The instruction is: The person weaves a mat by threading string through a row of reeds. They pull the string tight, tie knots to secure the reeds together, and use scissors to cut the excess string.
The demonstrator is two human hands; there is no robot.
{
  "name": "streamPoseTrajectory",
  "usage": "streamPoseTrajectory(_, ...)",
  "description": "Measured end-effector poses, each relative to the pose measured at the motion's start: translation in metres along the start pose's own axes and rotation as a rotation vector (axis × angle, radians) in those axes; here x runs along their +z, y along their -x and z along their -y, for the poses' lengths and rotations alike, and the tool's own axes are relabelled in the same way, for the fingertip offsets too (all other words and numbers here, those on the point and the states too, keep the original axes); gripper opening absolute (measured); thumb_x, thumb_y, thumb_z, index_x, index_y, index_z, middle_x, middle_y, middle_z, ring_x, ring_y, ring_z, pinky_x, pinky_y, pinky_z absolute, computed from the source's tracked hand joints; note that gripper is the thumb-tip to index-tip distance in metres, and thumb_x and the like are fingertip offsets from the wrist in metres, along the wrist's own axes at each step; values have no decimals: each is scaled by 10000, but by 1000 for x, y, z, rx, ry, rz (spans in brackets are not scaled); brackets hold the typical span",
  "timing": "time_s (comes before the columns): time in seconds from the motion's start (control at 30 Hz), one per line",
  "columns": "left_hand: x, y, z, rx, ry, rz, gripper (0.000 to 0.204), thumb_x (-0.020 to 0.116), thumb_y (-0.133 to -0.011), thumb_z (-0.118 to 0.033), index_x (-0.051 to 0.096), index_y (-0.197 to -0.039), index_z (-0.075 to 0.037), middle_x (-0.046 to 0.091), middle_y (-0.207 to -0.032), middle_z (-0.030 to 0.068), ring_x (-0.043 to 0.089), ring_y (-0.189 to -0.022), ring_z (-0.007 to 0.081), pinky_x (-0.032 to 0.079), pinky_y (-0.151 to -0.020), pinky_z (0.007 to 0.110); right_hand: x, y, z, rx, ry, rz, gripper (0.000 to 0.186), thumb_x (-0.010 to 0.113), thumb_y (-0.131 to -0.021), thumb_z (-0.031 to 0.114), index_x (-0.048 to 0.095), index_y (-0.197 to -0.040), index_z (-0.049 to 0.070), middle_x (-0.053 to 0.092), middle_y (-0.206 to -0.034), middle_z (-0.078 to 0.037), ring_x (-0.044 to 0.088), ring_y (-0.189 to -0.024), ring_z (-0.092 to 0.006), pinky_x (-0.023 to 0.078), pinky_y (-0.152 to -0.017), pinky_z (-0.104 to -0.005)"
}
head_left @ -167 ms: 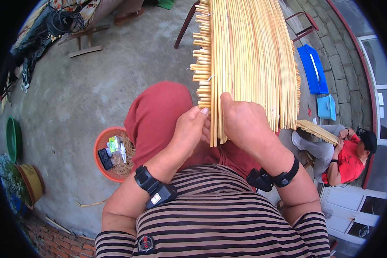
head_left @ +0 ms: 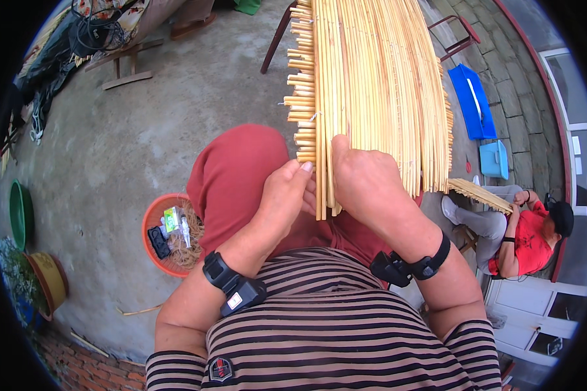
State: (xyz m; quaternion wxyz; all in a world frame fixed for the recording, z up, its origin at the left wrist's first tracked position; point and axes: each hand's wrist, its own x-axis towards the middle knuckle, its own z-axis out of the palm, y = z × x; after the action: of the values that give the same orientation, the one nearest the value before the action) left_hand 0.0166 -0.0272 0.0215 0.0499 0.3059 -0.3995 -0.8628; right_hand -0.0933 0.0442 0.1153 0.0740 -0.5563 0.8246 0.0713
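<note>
A mat of pale yellow reeds (head_left: 378,85) stretches away in front of me, its near end over my lap. Long reeds lie lengthwise on top, and the cut ends of crosswise reeds (head_left: 302,107) stick out along its left edge. My left hand (head_left: 285,195) pinches that edge near the close corner, thumb on top and the other fingers partly hidden beneath. On the mat's top, just right of the outermost long reeds, rests my right hand (head_left: 370,179), closed with its fingers curled under. Whatever it grips is hidden. Black bands with small boxes circle both my wrists.
Left of my knee stands an orange basket (head_left: 151,225) with straw and small packets. At the right are a blue box (head_left: 471,104), a light blue container (head_left: 494,160) and a seated person in red (head_left: 531,238) handling another reed piece. A green basin (head_left: 21,215) sits far left.
The mat and both hands appear shifted very slightly left in the picture. Both hands keep nearly the same pose on the mat.
</note>
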Motion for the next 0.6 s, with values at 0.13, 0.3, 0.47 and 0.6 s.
streamPoseTrajectory(0.13, -1, 0, -1, -8, -9, 5, 238, 388, -1004, -224, 533, -989, -36, 602, -740, 55, 584, -562, 119, 513, -521, 239, 5, -5, 2, -1, -3, 7, 187, 538, -804, 121, 451, -887, -22, 606, -574, -177, 636, -545, -341, 505, -501, -425)
streamPoseTrajectory(0.3, 3, 2, -4, 1, 1, -21, 241, 393, -995, -202, 545, -978, -15, 603, -738, 68, 589, -560, 134, 509, -502, 258, 10, -7, 13, 3, -52, 28, 218, 546, -818, 155, 451, -903, -23, 612, -589, -183, 641, -559, -345, 515, -529, -423)
streamPoseTrajectory(0.47, 5, -6, 4, 96, -16, -67, 245, 404, -985, -178, 561, -968, 8, 621, -749, 94, 606, -558, 166, 514, -486, 282, 9, -9, 17, 47, -94, 98, 292, 555, -842, 198, 452, -987, -33, 627, -631, -198, 655, -608, -344, 513, -550, -427)
streamPoseTrajectory(0.6, 4, 2, -12, 10, -100, -28, 273, 391, -1000, -248, 545, -1021, -23, 624, -810, 61, 619, -654, 121, 536, -564, 261, -12, 18, 8, 143, -225, 52, 273, 574, -833, 161, 489, -1037, 2, 630, -662, -160, 642, -598, -310, 496, -539, -397)
